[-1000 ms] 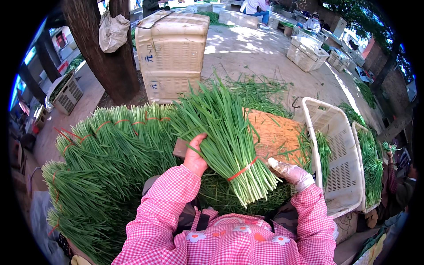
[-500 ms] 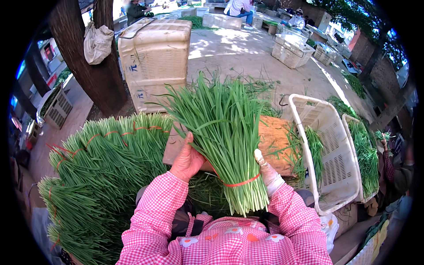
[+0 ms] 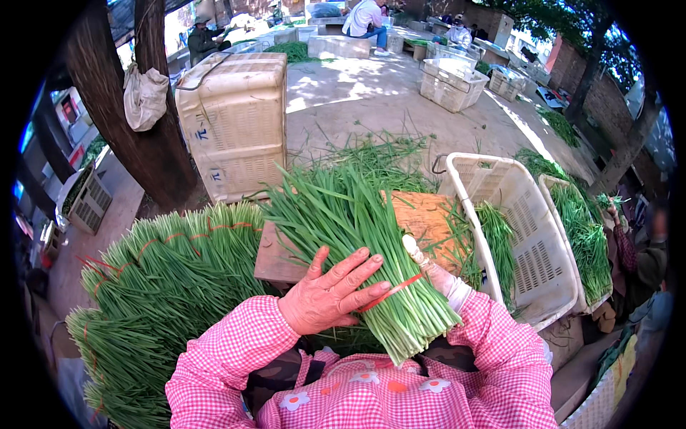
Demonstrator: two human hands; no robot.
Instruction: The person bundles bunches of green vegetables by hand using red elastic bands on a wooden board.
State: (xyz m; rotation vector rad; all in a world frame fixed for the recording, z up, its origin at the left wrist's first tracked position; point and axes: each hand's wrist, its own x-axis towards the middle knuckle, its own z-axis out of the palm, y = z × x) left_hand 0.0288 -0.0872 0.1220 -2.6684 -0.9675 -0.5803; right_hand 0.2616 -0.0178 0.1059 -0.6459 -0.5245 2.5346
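A thick bundle of garlic chives slants across in front of me, its pale cut stems toward my body and its leaf tips pointing away to the left. A red band circles it near the stem end. Flat on the bundle's left side lies my left hand, fingers spread. My right hand, its thumb tip wrapped in white, grips the bundle from the right; its other fingers are hidden. Beneath the leaves is an orange-brown wooden board with loose leaves on it.
Several banded chive bundles are packed at my left. Right of the board stands a white plastic crate with some chives, beside another full one. Ahead are an upended crate and a tree trunk. People sit farther off.
My left hand has moved from the bundle's left edge onto its top, fingers now spread over it. The bundle has tilted, its stem end swinging right. The view has shifted slightly.
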